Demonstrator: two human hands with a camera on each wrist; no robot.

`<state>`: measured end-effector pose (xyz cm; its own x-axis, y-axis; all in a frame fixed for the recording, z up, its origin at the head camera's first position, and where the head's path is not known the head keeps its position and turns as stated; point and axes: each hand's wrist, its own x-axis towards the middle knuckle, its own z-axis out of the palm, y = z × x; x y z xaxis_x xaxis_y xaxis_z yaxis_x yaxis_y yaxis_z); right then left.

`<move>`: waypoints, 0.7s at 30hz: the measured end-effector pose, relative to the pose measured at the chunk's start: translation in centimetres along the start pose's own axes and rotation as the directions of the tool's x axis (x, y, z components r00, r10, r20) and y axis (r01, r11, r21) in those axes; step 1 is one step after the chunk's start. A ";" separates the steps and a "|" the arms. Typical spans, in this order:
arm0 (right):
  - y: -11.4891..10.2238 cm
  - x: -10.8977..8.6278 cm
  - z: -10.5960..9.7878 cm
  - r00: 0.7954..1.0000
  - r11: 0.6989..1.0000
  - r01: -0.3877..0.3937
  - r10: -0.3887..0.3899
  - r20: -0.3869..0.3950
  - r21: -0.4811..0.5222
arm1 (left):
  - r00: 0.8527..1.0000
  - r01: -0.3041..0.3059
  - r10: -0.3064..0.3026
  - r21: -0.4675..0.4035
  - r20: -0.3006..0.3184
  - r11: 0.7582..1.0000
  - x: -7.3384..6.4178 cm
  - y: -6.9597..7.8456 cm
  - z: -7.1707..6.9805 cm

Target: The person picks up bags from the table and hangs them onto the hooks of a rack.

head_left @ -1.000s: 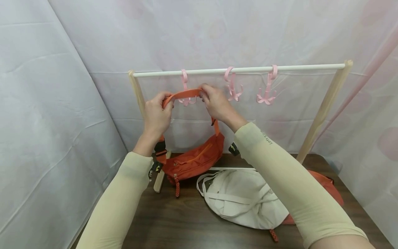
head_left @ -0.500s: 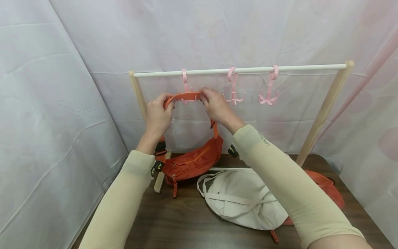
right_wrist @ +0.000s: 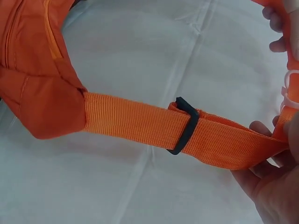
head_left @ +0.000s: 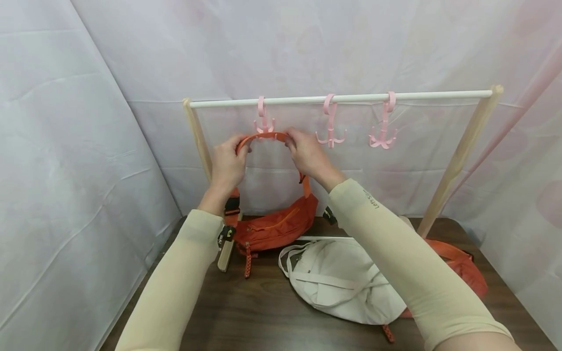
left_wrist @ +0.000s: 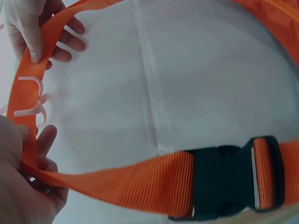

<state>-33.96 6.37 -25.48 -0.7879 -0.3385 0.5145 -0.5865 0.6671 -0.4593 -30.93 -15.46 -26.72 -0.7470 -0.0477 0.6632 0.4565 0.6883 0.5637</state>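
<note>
An orange waist bag [head_left: 276, 224] hangs by its strap between both hands, below a white rail. My left hand [head_left: 229, 163] pinches the strap [left_wrist: 126, 184] on the buckle side, thumb on one face and fingers behind. Across from it, my right hand [head_left: 309, 153] pinches the same strap beyond its black slider [right_wrist: 186, 126]. The stretch between the hands arches at the leftmost pink hook [head_left: 264, 122]. In the left wrist view, two of the hook's prongs [left_wrist: 30, 111] cross the face of the strap. A black buckle [left_wrist: 229, 179] is fastened on it.
Two more pink hooks, a middle one [head_left: 331, 124] and a right one [head_left: 383, 129], hang from the white rail [head_left: 430, 95]. On the wooden table [head_left: 250, 312] lie a cream bag [head_left: 338, 282] and another orange bag [head_left: 465, 270], partly behind the right sleeve. Wooden posts [head_left: 458, 161] bear the rail.
Both hands and the strap have come down slightly and a little right. More of the leftmost hook's prongs shows above the strap. The middle hook has turned and hangs straighter.
</note>
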 end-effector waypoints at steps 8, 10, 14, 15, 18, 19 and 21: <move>0.4 -0.5 0.6 0.999 0.999 -0.019 0.020 0.029 -0.035 | 0.999 0.026 -0.029 0.066 0.043 0.997 -0.6 -0.8 0.4; 0.5 -0.7 0.8 0.998 0.999 -0.031 0.033 0.048 -0.041 | 0.997 0.048 -0.053 0.081 0.057 0.996 -0.9 -1.1 0.5; 0.7 -1.1 1.1 0.994 0.997 -0.059 0.062 0.086 -0.038 | 0.994 0.070 -0.077 0.098 0.073 0.993 -1.4 -1.6 0.6; 0.7 -1.1 1.2 0.993 0.997 -0.064 0.068 0.093 -0.036 | 0.994 0.069 -0.077 0.103 0.074 0.992 -1.5 -1.8 0.6; 0.9 -1.4 1.5 0.991 0.997 -0.072 0.076 0.111 -0.040 | 0.995 0.056 -0.064 0.102 0.076 0.993 -1.9 -2.2 0.7; 1.0 -1.4 1.6 0.990 0.996 -0.074 0.079 0.118 -0.041 | 0.995 0.053 -0.060 0.102 0.074 0.993 -2.1 -2.3 0.7; 1.2 -1.6 1.9 0.989 0.996 -0.075 0.082 0.127 -0.058 | 0.996 0.050 -0.057 0.098 0.072 0.994 -2.5 -2.5 0.7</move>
<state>-33.76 6.46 -28.18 -0.8505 -0.3647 0.3790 -0.5142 0.7281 -0.4533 -30.57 -16.54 -30.18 -0.8047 -0.0342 0.5926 0.3692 0.7528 0.5449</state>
